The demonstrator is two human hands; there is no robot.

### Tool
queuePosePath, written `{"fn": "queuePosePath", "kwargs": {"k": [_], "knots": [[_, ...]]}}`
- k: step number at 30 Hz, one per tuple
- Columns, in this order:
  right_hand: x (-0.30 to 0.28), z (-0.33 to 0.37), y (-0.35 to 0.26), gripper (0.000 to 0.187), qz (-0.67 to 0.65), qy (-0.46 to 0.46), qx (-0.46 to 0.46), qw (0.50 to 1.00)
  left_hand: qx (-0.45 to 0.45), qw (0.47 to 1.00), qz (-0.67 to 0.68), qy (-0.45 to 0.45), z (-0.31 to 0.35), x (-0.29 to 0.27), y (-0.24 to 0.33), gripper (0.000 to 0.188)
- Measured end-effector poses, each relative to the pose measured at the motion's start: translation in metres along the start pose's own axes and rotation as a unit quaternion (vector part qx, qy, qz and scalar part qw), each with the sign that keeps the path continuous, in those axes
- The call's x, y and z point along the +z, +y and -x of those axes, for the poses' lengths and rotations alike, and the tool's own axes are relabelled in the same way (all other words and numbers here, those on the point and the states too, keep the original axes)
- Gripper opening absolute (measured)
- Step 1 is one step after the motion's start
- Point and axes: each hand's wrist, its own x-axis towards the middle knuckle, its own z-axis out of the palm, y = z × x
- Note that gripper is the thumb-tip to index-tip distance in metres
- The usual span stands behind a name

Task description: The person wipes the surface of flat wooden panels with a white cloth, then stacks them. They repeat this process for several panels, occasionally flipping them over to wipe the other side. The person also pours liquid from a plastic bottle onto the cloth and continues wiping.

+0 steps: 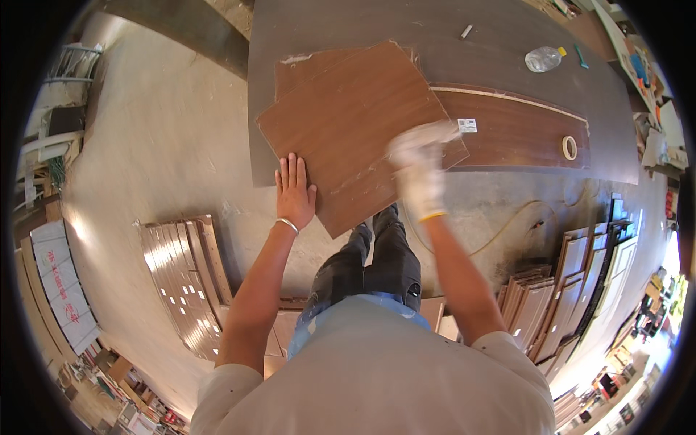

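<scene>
A brown wood-grain board (341,119) lies at an angle on a large dark table (478,58), with its near corner jutting past the table's front edge. Beneath it, part of another brown board (297,72) shows at the far left. My bare left hand (294,196), a bracelet at its wrist, rests flat with fingers stretched out on the board's near left edge. Over the board's right side is my right hand (422,170) in a white glove with a yellow cuff. Motion smears its fingers, so whether it holds anything cannot be made out.
On the table's right lie a long brown panel (522,134) with a white label, a tape roll (570,148) and a clear bottle (544,59) with a yellow cap. Panel stacks stand on the floor at left (181,279) and right (562,290). A hose (511,217) crosses the floor.
</scene>
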Motion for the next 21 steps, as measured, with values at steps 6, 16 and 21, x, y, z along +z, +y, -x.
{"fn": "queuePosePath", "kwargs": {"k": [6,16,21], "knots": [[0.039,-0.006,-0.074,0.047,-0.052,-0.038,-0.389,0.919,0.009,0.956,-0.194,-0.219,-0.001,-0.010,-0.010,0.095],[0.045,-0.125,-0.115,0.049,-0.194,0.129,-0.329,0.915,-0.073,0.971,-0.079,-0.216,-0.008,-0.021,0.005,0.084],[0.017,-0.184,-0.061,0.038,-0.197,0.073,-0.073,0.975,-0.054,0.984,-0.049,-0.165,-0.005,-0.027,0.006,0.085]]}}
